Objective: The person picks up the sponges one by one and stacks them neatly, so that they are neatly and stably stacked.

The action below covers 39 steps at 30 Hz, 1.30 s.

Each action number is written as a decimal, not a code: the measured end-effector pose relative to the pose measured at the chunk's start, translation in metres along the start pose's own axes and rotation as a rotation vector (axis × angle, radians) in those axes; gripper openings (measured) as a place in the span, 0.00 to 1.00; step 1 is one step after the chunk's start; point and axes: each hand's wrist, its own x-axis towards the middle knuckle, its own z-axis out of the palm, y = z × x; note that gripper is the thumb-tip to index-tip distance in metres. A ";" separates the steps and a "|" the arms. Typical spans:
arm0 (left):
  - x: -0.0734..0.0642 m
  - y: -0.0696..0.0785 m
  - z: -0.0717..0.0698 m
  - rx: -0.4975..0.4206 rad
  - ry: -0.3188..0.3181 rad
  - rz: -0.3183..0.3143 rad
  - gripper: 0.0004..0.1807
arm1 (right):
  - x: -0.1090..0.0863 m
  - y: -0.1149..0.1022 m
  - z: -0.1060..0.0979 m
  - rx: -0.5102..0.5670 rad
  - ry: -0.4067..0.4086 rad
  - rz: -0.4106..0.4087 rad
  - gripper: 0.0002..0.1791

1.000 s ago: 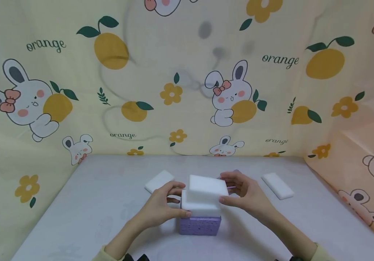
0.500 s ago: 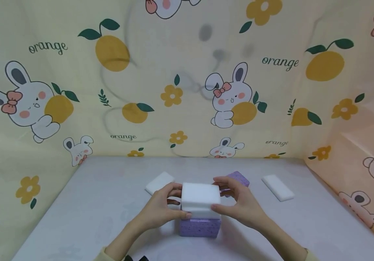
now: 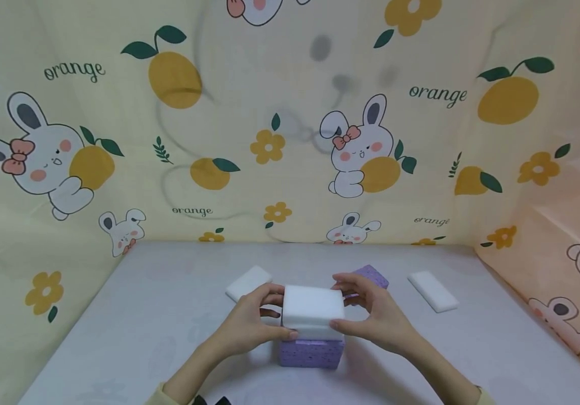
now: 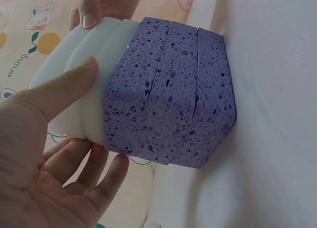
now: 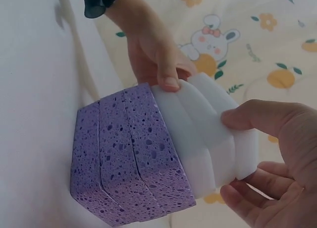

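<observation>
A stack stands on the table, with three purple pocked sponges (image 3: 312, 355) at the bottom and three white sponges on them. From the left side, my left hand (image 3: 246, 323) grips the lower white sponges (image 5: 173, 116), thumb on the near face and fingers behind. On the opposite side, my right hand (image 3: 381, 320) pinches the top white sponge (image 3: 314, 304) between thumb and fingers. This sponge lies on the white ones below, roughly lined up with them. In the right wrist view, the white layers are slightly staggered against one another.
Behind my left hand lies a loose white sponge (image 3: 248, 283). A purple sponge (image 3: 372, 275) is partly hidden behind my right hand, and another white sponge (image 3: 432, 291) lies farther right. A printed cloth (image 3: 290, 112) rises behind the table (image 3: 168, 281).
My right hand has brought the top white sponge left and down onto the stack, from a raised, offset position. In the last half second little has moved. My left hand has stayed in place.
</observation>
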 end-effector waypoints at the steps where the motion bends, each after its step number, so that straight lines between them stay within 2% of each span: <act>1: 0.000 0.000 0.000 0.000 0.000 -0.001 0.39 | 0.000 0.000 0.000 -0.004 -0.001 0.005 0.39; 6: 0.000 0.001 0.000 0.011 -0.003 -0.002 0.38 | -0.001 -0.001 -0.002 -0.005 -0.011 0.026 0.38; 15: 0.002 0.000 -0.001 0.022 -0.013 0.004 0.38 | 0.000 0.000 -0.005 -0.005 -0.028 0.011 0.37; 23: 0.002 0.000 -0.001 0.068 -0.009 -0.006 0.40 | -0.001 0.002 -0.005 -0.015 -0.031 0.049 0.37; 28: 0.001 0.001 -0.003 0.084 -0.036 0.001 0.42 | -0.001 0.004 -0.006 -0.011 -0.033 0.047 0.37; 33: 0.001 0.000 -0.019 0.089 -0.123 0.036 0.45 | -0.003 0.003 -0.007 -0.018 -0.033 0.036 0.36; 35: 0.000 -0.001 -0.030 0.101 -0.132 0.040 0.45 | -0.003 0.003 -0.007 -0.021 -0.032 0.040 0.36; 37: -0.001 -0.004 -0.040 0.135 -0.090 0.039 0.43 | -0.002 0.003 -0.007 -0.020 -0.031 0.046 0.36; 39: 0.000 -0.008 -0.050 0.183 -0.003 0.028 0.40 | -0.002 0.002 -0.007 -0.022 -0.033 0.049 0.36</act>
